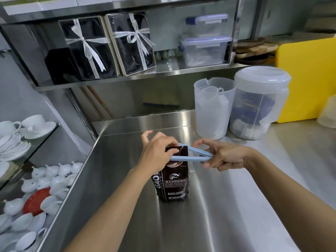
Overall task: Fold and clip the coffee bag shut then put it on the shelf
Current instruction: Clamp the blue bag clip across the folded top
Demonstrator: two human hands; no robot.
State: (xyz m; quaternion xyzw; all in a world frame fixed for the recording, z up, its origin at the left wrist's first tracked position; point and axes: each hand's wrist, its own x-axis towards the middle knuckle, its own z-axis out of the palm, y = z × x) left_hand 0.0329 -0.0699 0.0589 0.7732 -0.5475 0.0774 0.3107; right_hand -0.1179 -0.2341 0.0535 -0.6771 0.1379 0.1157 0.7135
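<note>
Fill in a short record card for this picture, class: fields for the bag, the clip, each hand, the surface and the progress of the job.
bag: dark coffee bag, upright on the counter, top folded
clip: long blue clip, open in a V around the bag's top
left hand: pinches the folded top and the clip's open ends
right hand: holds the clip's hinged end
surface: steel counter
progress: clip not yet shut; bag not on the shelf

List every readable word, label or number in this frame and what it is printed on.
"BAKED.COFFEE": front of the coffee bag.
"NET.WEIGHT": the line below, its end too blurred to read.
"GAO": bag's side, cut off.
"意大利拼配咖啡": label band on the bag's front.
Ribbon lettering on the gift boxes: too small to read.
</note>
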